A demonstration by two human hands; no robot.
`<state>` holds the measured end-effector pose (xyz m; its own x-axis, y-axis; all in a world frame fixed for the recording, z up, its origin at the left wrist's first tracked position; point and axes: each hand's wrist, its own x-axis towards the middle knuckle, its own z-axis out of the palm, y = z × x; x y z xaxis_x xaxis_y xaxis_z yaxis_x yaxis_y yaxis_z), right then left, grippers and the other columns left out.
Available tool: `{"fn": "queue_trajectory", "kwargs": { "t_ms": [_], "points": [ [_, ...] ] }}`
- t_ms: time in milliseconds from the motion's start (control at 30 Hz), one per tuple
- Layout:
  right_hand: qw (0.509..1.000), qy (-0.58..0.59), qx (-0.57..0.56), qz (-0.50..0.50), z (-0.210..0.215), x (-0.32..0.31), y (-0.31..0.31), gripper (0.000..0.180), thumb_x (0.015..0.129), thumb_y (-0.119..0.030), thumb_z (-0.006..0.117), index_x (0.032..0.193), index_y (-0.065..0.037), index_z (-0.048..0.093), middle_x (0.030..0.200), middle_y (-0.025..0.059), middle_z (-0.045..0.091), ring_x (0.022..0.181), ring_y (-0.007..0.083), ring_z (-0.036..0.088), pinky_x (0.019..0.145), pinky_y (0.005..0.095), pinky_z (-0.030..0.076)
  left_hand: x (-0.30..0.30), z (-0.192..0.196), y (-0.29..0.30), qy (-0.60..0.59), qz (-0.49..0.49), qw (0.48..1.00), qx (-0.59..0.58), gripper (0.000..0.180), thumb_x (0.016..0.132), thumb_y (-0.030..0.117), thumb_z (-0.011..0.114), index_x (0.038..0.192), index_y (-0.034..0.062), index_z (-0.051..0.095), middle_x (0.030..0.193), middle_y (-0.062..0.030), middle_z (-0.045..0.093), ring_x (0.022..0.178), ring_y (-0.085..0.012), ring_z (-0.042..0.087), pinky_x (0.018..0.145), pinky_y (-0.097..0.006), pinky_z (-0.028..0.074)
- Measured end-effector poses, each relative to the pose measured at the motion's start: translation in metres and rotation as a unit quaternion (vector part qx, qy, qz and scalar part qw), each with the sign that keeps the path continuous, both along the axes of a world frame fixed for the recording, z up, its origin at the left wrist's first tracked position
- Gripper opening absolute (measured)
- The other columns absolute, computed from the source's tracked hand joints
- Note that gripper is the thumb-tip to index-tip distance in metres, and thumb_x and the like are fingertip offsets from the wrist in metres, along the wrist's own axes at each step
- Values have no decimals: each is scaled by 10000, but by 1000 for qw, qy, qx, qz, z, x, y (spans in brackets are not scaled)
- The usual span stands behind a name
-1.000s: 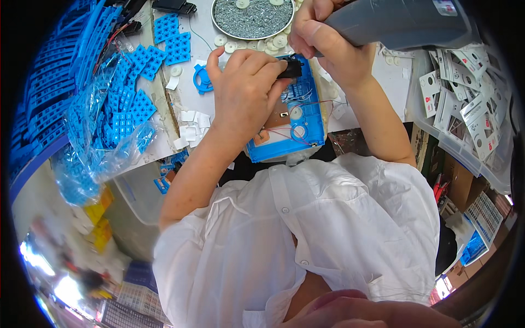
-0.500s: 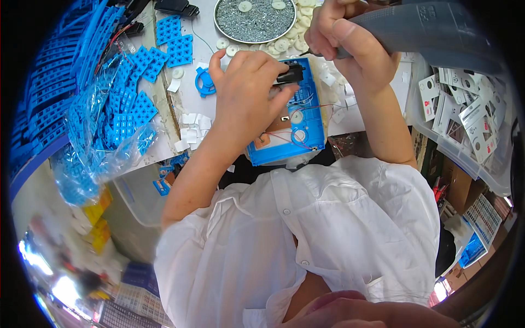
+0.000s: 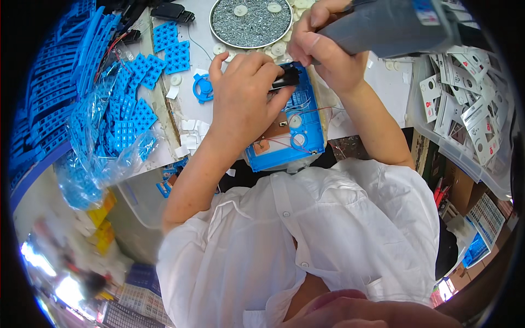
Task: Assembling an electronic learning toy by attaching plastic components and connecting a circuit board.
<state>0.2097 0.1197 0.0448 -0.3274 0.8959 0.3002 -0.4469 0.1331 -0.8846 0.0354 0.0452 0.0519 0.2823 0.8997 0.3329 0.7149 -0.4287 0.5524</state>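
A blue plastic casing (image 3: 287,159) lies open in front of me, with thin wires, a brown board and a white disc inside. My left hand (image 3: 240,95) rests over its left side, thumb and fingers closed on a black plastic part (image 3: 286,78) at the casing's far end. My right hand (image 3: 331,54) grips a dark grey electric screwdriver (image 3: 383,31) just beyond the casing's far right corner. Its tip is hidden behind the fingers, so I cannot tell whether it touches the part. A blue ring-shaped piece (image 3: 203,88) sits left of my left hand.
A round tray of small screws (image 3: 251,30) stands at the back, among white discs (image 3: 279,48). Blue keypad pieces (image 3: 178,56) and a clear plastic bag (image 3: 82,175) lie left. At right is a clear bin (image 3: 424,117) of white printed cards (image 3: 451,109).
My right hand has moved left with the electric screwdriver, closer to the black part. My left hand keeps its grip on that part. The whole view has shifted slightly.
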Motion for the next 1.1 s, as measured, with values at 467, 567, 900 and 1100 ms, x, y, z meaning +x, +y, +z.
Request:
{"fn": "queue_trajectory", "kwargs": {
  "t_ms": [467,567,900,1100],
  "points": [
    [993,-21,92,-75,32,-4,17,441,869,-131,741,1172,-20,442,697,82,595,541,118,555,510,256,480,-26,-23,98,199,50,977,54,94,835,176,725,896,105,723,881,-91,696,916,-298,657,872,-508,417],
    [996,-12,64,-62,39,-2,19,429,853,-120,742,1153,-19,451,701,86,601,544,117,561,512,252,482,-26,-25,104,202,32,977,67,107,859,231,722,887,136,765,892,-47,718,907,-262,668,869,-503,408],
    [997,-38,64,-35,37,5,17,451,832,-102,768,1140,-13,451,763,86,606,618,105,578,580,247,499,-36,-34,116,165,53,976,134,128,881,285,720,879,191,807,887,19,747,888,-214,677,869,-494,379],
    [985,168,23,23,40,1,10,439,847,-94,784,1126,-32,450,751,84,563,679,158,582,634,317,519,-25,0,74,-3,-24,1000,4,83,849,264,768,877,187,784,867,30,741,856,-191,655,871,-412,358]
  ]
}}
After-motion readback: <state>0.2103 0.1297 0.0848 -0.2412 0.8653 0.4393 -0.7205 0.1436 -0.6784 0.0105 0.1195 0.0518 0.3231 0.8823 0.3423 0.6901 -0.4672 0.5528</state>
